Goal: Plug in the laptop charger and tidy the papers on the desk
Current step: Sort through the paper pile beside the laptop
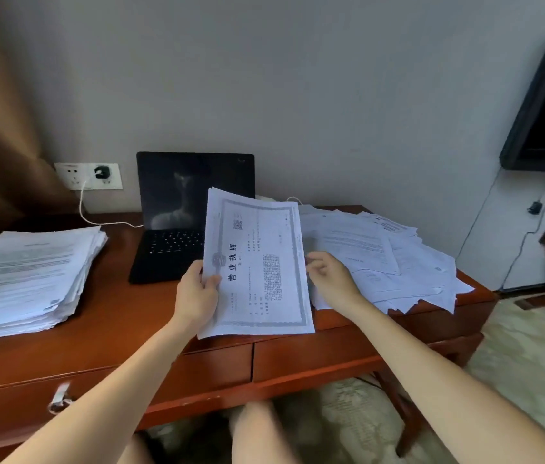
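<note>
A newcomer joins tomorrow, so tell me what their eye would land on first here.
The bordered document held up mid-frame over the desk, gripped at its left edge by the left hand, the right hand at its right edge. Next, a thick stack on the desk's left against loose papers spread on its right. Behind stands the open laptop, a charger plug in the wall socket.

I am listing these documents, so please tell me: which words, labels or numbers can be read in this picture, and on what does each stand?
"营业执照": large heading, lying sideways, on the white sheet with a grey ornate border that the left hand holds.
Too small or blurred to read: the small print on that sheet, the tall stack of white papers, the scattered white papers, and the keys of the black laptop.
</note>
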The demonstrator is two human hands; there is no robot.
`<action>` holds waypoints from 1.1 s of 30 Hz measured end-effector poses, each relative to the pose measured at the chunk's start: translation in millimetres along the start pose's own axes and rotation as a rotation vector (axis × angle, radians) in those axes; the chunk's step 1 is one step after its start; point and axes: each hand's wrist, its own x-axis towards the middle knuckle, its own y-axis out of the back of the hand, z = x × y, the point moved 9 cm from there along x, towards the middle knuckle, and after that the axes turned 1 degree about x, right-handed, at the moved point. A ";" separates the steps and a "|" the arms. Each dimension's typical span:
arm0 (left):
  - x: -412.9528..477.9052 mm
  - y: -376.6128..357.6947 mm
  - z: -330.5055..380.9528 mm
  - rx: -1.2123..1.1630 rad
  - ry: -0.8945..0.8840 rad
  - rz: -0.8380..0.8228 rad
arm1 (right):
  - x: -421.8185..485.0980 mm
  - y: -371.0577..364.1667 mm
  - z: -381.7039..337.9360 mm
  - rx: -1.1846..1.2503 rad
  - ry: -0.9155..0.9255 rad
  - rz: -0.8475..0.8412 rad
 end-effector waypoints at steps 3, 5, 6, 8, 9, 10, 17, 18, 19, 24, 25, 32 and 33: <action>14.5 -17.0 -1.1 0.002 -0.007 -0.004 | 2.8 37.3 23.8 -0.223 0.052 0.079; 22.7 -28.2 -0.3 0.002 -0.015 -0.004 | 6.7 56.8 34.2 -0.424 0.100 0.118; 26.8 -33.1 -0.3 -0.002 -0.015 0.004 | 9.9 63.3 38.8 -0.520 0.106 0.113; 34.1 -40.0 1.4 -0.005 -0.020 0.039 | 18.4 71.2 48.0 -0.659 0.084 0.059; 38.6 -41.9 3.1 -0.006 -0.030 0.064 | 24.3 73.0 55.5 -0.701 0.053 0.014; 43.6 -42.9 6.2 -0.004 -0.048 0.092 | 30.3 73.1 62.4 -0.747 0.024 -0.042; 81.3 -61.0 10.7 0.002 -0.078 0.163 | 53.7 64.2 96.0 -0.891 -0.083 -0.204; 83.7 -62.6 7.8 -0.005 -0.070 0.170 | 53.7 64.7 98.1 -0.890 -0.065 -0.137; 85.8 -62.8 5.2 -0.013 -0.065 0.176 | 53.0 65.6 99.1 -0.882 -0.041 -0.069; 89.2 -55.2 1.5 -0.039 -0.069 0.199 | 52.1 70.8 96.6 -0.816 0.108 0.110; 89.2 -53.9 0.1 -0.039 -0.065 0.200 | 51.0 71.5 94.5 -0.801 0.134 0.137; 89.4 -47.4 -5.4 -0.067 -0.029 0.200 | 40.1 75.4 69.5 -0.929 0.317 0.339; 89.3 -46.1 -5.9 -0.069 -0.033 0.203 | 39.7 73.8 62.6 -0.983 0.333 0.360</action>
